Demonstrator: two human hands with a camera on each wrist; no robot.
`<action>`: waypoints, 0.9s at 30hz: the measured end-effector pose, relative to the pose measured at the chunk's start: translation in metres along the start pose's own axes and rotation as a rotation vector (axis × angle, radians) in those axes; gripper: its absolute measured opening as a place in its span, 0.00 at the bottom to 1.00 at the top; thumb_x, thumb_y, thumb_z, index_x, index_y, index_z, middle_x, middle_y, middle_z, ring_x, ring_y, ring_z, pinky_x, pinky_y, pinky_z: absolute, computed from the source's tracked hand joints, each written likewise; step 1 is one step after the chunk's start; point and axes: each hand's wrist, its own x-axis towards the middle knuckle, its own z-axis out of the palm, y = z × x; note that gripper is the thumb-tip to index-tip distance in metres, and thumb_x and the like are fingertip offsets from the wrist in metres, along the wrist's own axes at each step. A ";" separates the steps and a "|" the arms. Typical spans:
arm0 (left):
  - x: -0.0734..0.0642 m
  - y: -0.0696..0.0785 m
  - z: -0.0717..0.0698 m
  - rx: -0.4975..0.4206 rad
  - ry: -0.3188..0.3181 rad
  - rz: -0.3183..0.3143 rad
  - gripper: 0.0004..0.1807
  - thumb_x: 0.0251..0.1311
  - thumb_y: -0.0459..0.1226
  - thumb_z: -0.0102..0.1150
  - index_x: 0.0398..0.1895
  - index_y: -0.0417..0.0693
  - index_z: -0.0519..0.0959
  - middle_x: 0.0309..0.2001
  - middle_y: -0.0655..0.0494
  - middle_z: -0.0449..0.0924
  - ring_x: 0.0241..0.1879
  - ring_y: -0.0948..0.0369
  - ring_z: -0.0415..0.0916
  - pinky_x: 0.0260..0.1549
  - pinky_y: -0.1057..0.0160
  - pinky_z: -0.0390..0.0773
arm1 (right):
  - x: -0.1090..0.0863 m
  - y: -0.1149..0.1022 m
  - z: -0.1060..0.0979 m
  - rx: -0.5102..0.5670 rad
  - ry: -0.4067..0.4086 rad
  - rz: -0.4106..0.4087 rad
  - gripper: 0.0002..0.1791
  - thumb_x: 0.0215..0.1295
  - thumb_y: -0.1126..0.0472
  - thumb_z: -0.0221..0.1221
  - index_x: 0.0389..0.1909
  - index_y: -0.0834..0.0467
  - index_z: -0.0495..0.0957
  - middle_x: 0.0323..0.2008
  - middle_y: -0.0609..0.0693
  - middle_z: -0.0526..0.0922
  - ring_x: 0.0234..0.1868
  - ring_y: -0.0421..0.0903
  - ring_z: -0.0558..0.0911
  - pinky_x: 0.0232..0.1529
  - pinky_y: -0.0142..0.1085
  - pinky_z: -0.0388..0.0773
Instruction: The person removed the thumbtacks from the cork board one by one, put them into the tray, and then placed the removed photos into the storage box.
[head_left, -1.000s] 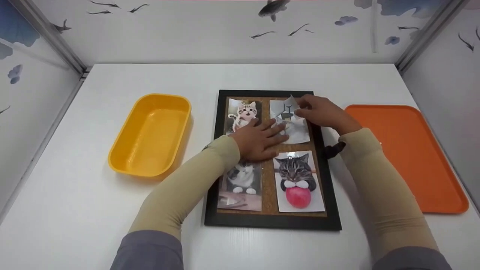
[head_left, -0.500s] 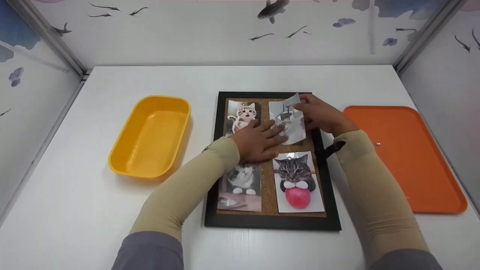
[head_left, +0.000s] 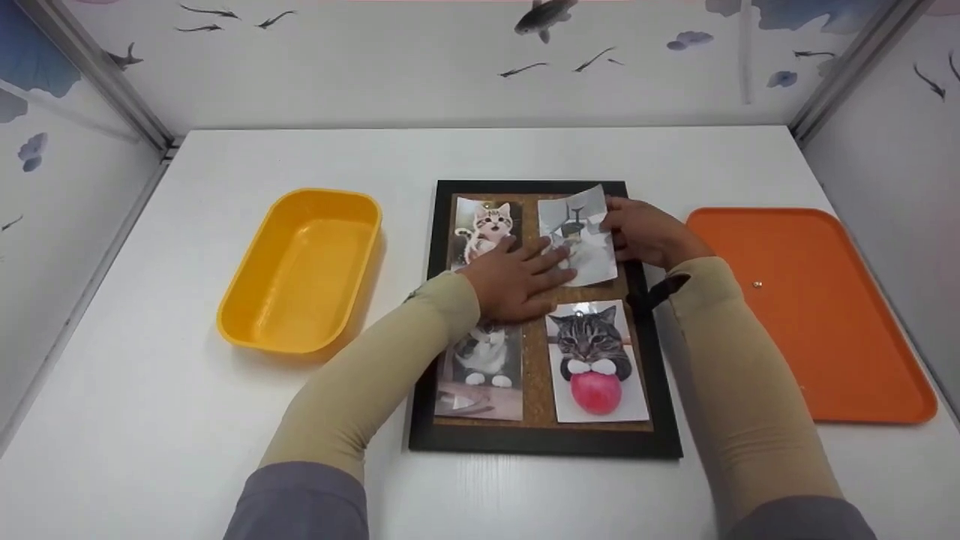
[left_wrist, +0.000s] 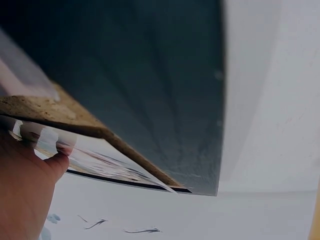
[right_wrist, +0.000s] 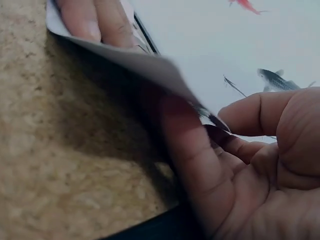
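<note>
A black-framed cork board (head_left: 536, 360) carries several cat photos. At its upper right lies a pale photo (head_left: 589, 225), its right edge curled up off the cork. My right hand (head_left: 652, 231) pinches that edge; in the right wrist view, the thumb (right_wrist: 255, 115) is above the photo and a finger (right_wrist: 192, 150) reaches beneath it. My left hand (head_left: 514, 283) lies flat with fingers spread, its fingertips on the pale photo's lower left. It partly covers the kitten photo (head_left: 487, 221) and another cat photo (head_left: 480, 382). Below the right hand is a photo of a cat with a pink ball (head_left: 600, 367).
A yellow basin (head_left: 300, 277) stands left of the board. To the right lies an orange tray (head_left: 840, 322) with a small shiny piece (head_left: 757, 284) on it. White walls with fish drawings enclose the white table (head_left: 150, 300) at the back and sides.
The right hand has shifted slightly, and the pale photo's right edge now stands up off the cork, where earlier mainly its top corner was raised. The left hand has stayed put.
</note>
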 end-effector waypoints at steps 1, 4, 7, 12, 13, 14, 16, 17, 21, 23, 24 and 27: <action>0.000 0.000 0.000 0.000 0.000 0.001 0.35 0.73 0.63 0.18 0.80 0.69 0.36 0.80 0.62 0.30 0.78 0.54 0.30 0.71 0.42 0.45 | 0.000 0.000 0.000 -0.001 0.001 -0.002 0.27 0.75 0.63 0.46 0.72 0.49 0.61 0.55 0.58 0.74 0.49 0.52 0.80 0.46 0.45 0.81; -0.001 -0.001 -0.001 0.001 -0.001 0.000 0.35 0.73 0.63 0.17 0.80 0.70 0.36 0.80 0.62 0.30 0.78 0.54 0.30 0.72 0.43 0.45 | -0.001 0.000 0.000 0.010 0.014 -0.001 0.25 0.75 0.63 0.46 0.71 0.50 0.63 0.56 0.59 0.74 0.49 0.52 0.80 0.46 0.44 0.81; 0.002 -0.001 0.000 -0.006 -0.008 0.000 0.35 0.73 0.63 0.17 0.80 0.71 0.35 0.80 0.63 0.29 0.78 0.55 0.29 0.72 0.43 0.45 | -0.003 0.001 0.000 0.011 0.027 -0.007 0.24 0.76 0.63 0.46 0.70 0.52 0.64 0.55 0.58 0.75 0.48 0.51 0.80 0.46 0.43 0.81; 0.001 -0.001 -0.006 -0.042 -0.021 0.000 0.34 0.73 0.63 0.20 0.80 0.71 0.37 0.80 0.63 0.31 0.78 0.54 0.30 0.72 0.43 0.46 | -0.004 0.004 0.000 -0.003 0.033 -0.040 0.22 0.75 0.64 0.46 0.68 0.54 0.64 0.52 0.57 0.77 0.45 0.50 0.81 0.43 0.42 0.82; 0.000 0.000 -0.008 -0.050 -0.021 0.002 0.35 0.73 0.63 0.21 0.80 0.71 0.38 0.80 0.63 0.32 0.78 0.54 0.31 0.72 0.44 0.47 | -0.003 0.004 0.000 -0.008 0.032 -0.046 0.22 0.74 0.65 0.46 0.68 0.55 0.64 0.52 0.57 0.77 0.45 0.50 0.81 0.43 0.41 0.82; 0.001 0.000 -0.009 -0.048 -0.023 0.003 0.35 0.73 0.63 0.21 0.80 0.70 0.38 0.80 0.62 0.32 0.78 0.53 0.32 0.72 0.45 0.48 | -0.003 0.004 0.000 -0.011 0.032 -0.047 0.23 0.74 0.65 0.46 0.68 0.55 0.64 0.52 0.58 0.77 0.45 0.49 0.81 0.42 0.41 0.82; 0.000 0.000 -0.011 -0.049 -0.024 0.006 0.35 0.73 0.62 0.23 0.80 0.69 0.40 0.80 0.61 0.34 0.78 0.52 0.33 0.72 0.46 0.49 | -0.003 0.004 0.000 -0.016 0.030 -0.048 0.23 0.73 0.66 0.46 0.68 0.55 0.64 0.54 0.58 0.76 0.45 0.49 0.81 0.43 0.41 0.82; 0.000 0.001 -0.012 -0.045 -0.026 0.007 0.35 0.73 0.62 0.23 0.80 0.69 0.40 0.80 0.60 0.35 0.78 0.52 0.34 0.72 0.47 0.49 | -0.004 0.004 0.000 -0.019 0.030 -0.046 0.24 0.73 0.66 0.46 0.68 0.55 0.64 0.54 0.58 0.76 0.46 0.49 0.80 0.43 0.41 0.82; 0.000 0.004 -0.017 -0.050 -0.004 -0.005 0.35 0.74 0.60 0.29 0.80 0.63 0.49 0.80 0.55 0.44 0.77 0.50 0.45 0.71 0.48 0.53 | -0.004 0.003 -0.001 -0.030 0.038 -0.030 0.24 0.72 0.67 0.45 0.68 0.55 0.64 0.56 0.58 0.74 0.47 0.50 0.79 0.44 0.41 0.81; -0.002 0.007 -0.021 -0.054 0.044 -0.007 0.33 0.74 0.58 0.35 0.77 0.57 0.60 0.75 0.51 0.59 0.71 0.49 0.60 0.67 0.48 0.62 | -0.004 0.003 -0.001 -0.031 0.044 -0.024 0.24 0.72 0.67 0.46 0.67 0.55 0.63 0.56 0.57 0.74 0.47 0.50 0.79 0.43 0.40 0.81; -0.004 0.009 -0.024 -0.057 0.074 -0.008 0.31 0.74 0.57 0.39 0.73 0.55 0.65 0.70 0.49 0.66 0.66 0.49 0.67 0.63 0.48 0.67 | -0.004 0.003 0.000 -0.028 0.044 -0.022 0.24 0.71 0.67 0.46 0.67 0.56 0.63 0.56 0.57 0.74 0.47 0.50 0.79 0.43 0.40 0.81; -0.015 0.014 -0.034 -0.068 0.178 -0.015 0.24 0.72 0.53 0.46 0.60 0.50 0.76 0.54 0.51 0.79 0.49 0.52 0.78 0.50 0.50 0.76 | -0.004 0.004 0.001 -0.014 0.037 -0.030 0.24 0.71 0.68 0.45 0.68 0.56 0.63 0.56 0.57 0.74 0.46 0.49 0.80 0.43 0.41 0.81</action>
